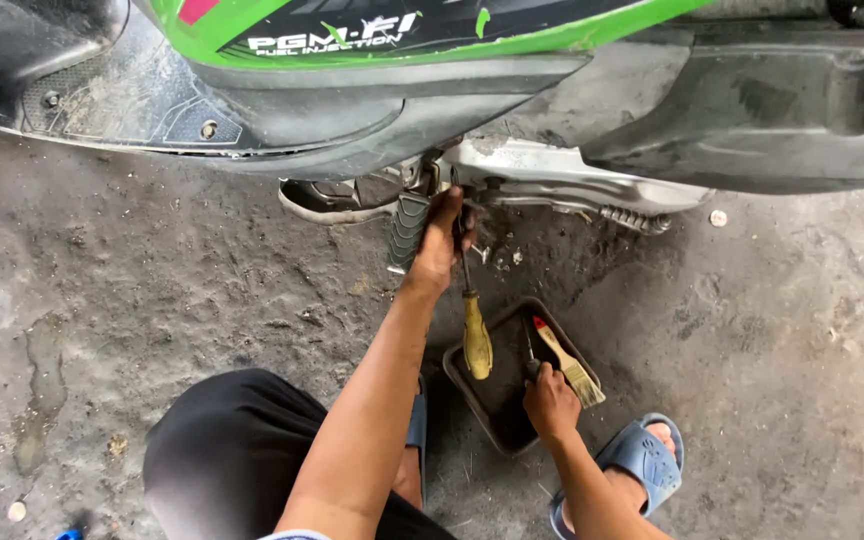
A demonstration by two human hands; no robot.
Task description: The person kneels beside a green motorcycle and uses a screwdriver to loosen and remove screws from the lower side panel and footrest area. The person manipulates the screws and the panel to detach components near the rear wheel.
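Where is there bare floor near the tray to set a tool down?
Bare concrete lies right of the black tray, beyond the blue sandal, and left of the left hand, below the scooter footboard. Crowded: inside the tray, where the right hand, brush and yellow-handled screwdriver sit.

A green panel (552,40) is running across 12 o'clock, with a black footboard (102,90) sitting at 10 o'clock. A silver casing (572,175) is showing just above centre, a spring (635,218) stretching at its 4 o'clock. A brush (570,365) is lying at 5 o'clock. Stained concrete (152,290) is filling the ground, a pale pebble (718,218) resting at 2 o'clock.
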